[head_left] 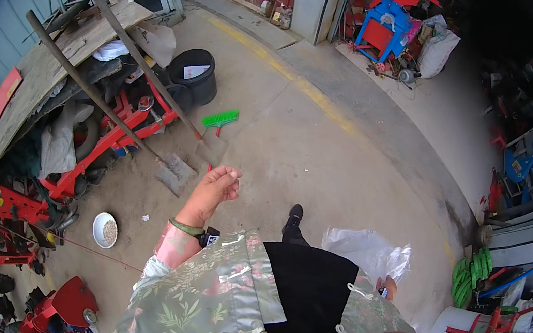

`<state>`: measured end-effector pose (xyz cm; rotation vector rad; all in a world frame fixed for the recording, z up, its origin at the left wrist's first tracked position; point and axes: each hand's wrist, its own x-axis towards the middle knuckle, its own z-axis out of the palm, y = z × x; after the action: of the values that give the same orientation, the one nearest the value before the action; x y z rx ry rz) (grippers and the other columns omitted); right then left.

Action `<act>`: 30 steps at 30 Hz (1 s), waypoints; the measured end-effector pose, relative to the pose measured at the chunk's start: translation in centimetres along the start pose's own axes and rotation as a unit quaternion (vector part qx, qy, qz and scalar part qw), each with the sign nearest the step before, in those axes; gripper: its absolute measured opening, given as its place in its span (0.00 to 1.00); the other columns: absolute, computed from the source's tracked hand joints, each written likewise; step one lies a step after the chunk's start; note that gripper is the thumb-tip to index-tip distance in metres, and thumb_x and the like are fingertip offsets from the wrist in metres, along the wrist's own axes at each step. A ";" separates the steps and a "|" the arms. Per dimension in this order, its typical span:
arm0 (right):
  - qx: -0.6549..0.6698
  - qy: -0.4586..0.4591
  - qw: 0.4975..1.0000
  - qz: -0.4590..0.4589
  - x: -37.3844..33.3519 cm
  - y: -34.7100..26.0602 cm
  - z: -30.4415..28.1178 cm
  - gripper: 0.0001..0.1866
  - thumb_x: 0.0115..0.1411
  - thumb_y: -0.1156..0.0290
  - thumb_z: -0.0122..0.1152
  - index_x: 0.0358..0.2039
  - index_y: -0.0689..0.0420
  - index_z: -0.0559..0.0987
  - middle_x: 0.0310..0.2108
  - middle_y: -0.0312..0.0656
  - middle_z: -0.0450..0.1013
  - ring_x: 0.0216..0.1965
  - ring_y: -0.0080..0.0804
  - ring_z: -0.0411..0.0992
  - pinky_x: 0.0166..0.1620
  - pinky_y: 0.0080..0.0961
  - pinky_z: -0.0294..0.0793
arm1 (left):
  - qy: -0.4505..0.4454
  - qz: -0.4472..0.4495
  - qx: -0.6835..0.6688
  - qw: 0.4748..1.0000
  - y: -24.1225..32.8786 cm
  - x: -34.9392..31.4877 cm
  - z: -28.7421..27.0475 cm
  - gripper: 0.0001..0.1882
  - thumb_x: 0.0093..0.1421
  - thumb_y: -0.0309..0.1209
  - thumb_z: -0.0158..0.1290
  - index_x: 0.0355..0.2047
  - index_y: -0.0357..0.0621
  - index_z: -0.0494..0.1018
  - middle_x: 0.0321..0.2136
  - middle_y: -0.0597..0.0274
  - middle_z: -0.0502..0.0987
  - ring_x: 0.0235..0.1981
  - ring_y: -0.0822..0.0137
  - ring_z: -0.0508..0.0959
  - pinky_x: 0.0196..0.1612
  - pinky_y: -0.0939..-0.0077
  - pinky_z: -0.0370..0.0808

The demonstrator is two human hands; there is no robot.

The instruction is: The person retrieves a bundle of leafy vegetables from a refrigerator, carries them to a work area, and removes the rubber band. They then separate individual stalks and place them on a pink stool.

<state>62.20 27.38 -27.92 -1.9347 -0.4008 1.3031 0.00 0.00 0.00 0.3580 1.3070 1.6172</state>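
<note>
My left hand (216, 189) is raised ahead of me, its fingers curled in and nothing seen sticking out of them. A green bangle (186, 227) and a dark watch (208, 237) sit at its wrist. Just past the knuckles a small red piece (209, 167) shows; it looks apart from the hand. Low at my right side, my right hand (387, 288) is closed at the edge of a clear plastic bag (367, 248), which hangs beside my leg. My jacket covers most of that hand.
Two long-handled shovels (174, 172) lean on a board-topped pile of red machinery (84, 169) at left. Near them are a green broom head (221, 119), a black bucket (202, 83) and a white bowl of pale bits (104, 230). A red machine (61, 311) stands near left; blue-and-red equipment (387, 28) lies far right.
</note>
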 end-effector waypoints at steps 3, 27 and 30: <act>-0.469 -0.234 0.773 -0.357 5.0 -5.6 7.4 0.21 0.58 0.59 0.57 0.44 0.64 0.74 0.39 0.54 0.72 0.41 0.47 0.73 0.42 0.42 0.76 | 0.066 0.005 -0.048 0.997 -0.1 5.7 -0.4 0.08 0.64 0.37 0.50 0.37 0.48 0.72 0.25 0.73 0.71 0.25 0.79 0.71 0.34 0.82 0.72; -0.232 -0.267 0.902 -0.247 0.3 -32.6 85.9 0.17 0.57 0.74 0.57 0.46 0.65 0.70 0.39 0.43 0.69 0.35 0.32 0.70 0.31 0.29 0.76 | 0.261 0.069 -0.184 0.945 19.8 46.3 -13.7 0.05 0.64 0.32 0.48 0.37 0.47 0.71 0.24 0.74 0.72 0.24 0.79 0.72 0.32 0.82 0.73; -0.257 -0.273 0.869 -0.321 -1.5 -34.9 94.9 0.14 0.58 0.74 0.58 0.44 0.63 0.71 0.35 0.41 0.70 0.32 0.27 0.70 0.29 0.24 0.75 | 0.266 0.074 -0.156 0.948 22.9 51.2 -15.9 0.07 0.65 0.34 0.48 0.38 0.46 0.71 0.25 0.72 0.72 0.25 0.79 0.72 0.32 0.83 0.73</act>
<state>-17.73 88.79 -19.87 -1.5360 -1.6675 1.3267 -47.04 34.26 -3.27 -0.1981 1.4021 2.1041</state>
